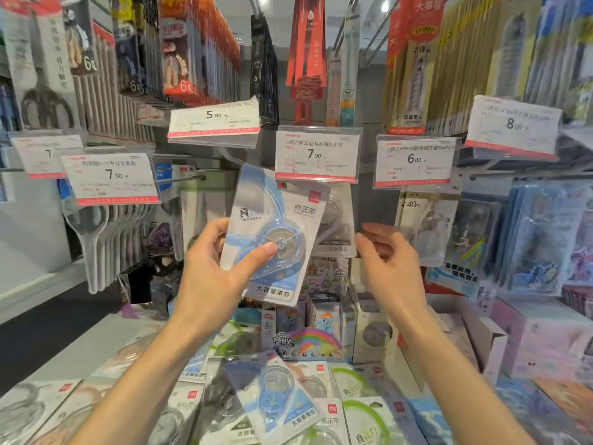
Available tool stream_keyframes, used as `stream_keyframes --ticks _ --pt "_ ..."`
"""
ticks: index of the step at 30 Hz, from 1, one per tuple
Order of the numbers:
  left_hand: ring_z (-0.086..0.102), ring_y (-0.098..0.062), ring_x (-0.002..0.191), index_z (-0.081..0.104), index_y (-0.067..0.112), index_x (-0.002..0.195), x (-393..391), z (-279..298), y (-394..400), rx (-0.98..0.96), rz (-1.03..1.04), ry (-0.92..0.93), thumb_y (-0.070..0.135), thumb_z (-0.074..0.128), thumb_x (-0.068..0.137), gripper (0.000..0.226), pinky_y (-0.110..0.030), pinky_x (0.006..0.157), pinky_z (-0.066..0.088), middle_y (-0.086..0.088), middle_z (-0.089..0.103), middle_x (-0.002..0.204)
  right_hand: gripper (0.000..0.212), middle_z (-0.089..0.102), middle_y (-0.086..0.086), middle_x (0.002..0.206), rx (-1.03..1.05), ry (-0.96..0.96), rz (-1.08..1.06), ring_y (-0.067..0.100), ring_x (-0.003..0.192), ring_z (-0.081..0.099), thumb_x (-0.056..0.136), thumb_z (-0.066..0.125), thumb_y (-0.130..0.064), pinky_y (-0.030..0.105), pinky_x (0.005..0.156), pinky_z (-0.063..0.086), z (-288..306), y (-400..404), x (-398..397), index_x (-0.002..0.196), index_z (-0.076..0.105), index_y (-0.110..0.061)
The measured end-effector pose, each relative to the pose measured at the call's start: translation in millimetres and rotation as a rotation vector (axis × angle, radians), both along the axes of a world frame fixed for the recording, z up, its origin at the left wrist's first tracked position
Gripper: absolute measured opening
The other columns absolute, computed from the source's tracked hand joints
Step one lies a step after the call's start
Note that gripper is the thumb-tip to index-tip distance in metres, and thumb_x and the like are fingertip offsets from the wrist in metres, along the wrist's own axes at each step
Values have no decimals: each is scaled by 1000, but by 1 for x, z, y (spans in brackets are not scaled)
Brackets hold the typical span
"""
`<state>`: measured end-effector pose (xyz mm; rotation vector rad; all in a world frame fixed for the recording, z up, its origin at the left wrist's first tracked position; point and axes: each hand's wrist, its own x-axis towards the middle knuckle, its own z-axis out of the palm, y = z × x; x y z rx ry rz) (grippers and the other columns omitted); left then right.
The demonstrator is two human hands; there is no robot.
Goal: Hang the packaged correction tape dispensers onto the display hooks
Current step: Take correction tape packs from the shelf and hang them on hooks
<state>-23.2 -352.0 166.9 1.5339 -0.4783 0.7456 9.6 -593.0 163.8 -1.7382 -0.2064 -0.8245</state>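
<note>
One blue-and-white carded correction tape pack [272, 239] is up at hook height, tilted, pinched by the left hand [211, 271] just below the clear-sleeved 7.90 price tag [317, 154]. The right hand [390, 261] hovers beside it, fingers loosely curled, holding nothing. A grey pack [335, 220] hangs behind (hook itself hidden). Many loose packs [276, 399] wait on the counter below, so most remains.
</note>
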Motion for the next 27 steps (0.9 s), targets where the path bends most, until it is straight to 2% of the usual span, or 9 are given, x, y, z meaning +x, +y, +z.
stream_keyframes --ticks 3,6,10,12,14,16,18,22,27 --pt "74 -2 91 63 27 108 8 -5 -16 10 -45 45 39 85 75 41 -14 74 54 18 77 101 15 73 -19 95 -4 -38 33 -13 94 65 96 70 -34 1 77 46 -11 2 -21 111 70 -28" --pt "74 -5 90 63 28 108 15 -10 -35 31 -92 91 42 83 77 39 -19 73 57 15 77 100 31 77 -21 101 -56 60 202 -10 95 69 90 72 -48 4 77 49 -15 15 -34 114 71 -29" --pt "71 -7 96 64 27 113 18 -8 -42 73 -116 100 44 77 85 35 -21 80 55 8 76 105 24 81 -8 104 107 92 290 6 98 76 91 77 -31 21 84 58 -16 19 -31 111 71 -18" --pt "68 -7 101 63 27 116 19 2 -35 71 -73 73 48 70 84 39 -23 87 54 7 73 109 23 82 -6 104 161 102 317 9 97 77 92 76 -27 20 79 59 -17 11 -29 112 69 -19" --pt "69 -5 98 64 24 116 19 19 -29 24 -56 36 41 68 89 32 -26 88 54 7 72 108 21 82 -8 102 184 91 311 8 95 78 94 74 -25 13 73 56 -19 4 -27 113 67 -21" --pt "70 -7 83 63 23 112 17 37 -27 -22 -95 0 28 64 98 15 -25 79 54 5 73 97 17 82 -10 101 198 79 294 6 93 78 96 72 -23 10 70 54 -21 -1 -26 112 66 -22" --pt "68 -10 72 62 23 108 13 52 -29 -58 -174 -25 26 61 101 8 -23 67 54 4 75 84 15 82 -10 101 192 62 287 6 93 78 97 70 -21 10 71 54 -22 -2 -24 111 65 -23" --pt "65 -11 59 62 18 102 1 73 -33 -156 -260 -77 31 62 93 16 -21 54 52 1 74 71 15 81 -11 103 174 6 307 5 96 77 99 69 -21 10 74 54 -19 -1 -23 113 64 -23" --pt "62 -13 53 64 22 87 -8 90 -33 -223 -340 -102 31 61 94 12 -21 50 50 -2 72 67 15 81 -10 105 144 -47 318 7 99 76 99 70 -26 14 79 55 -3 5 -16 112 64 -25"
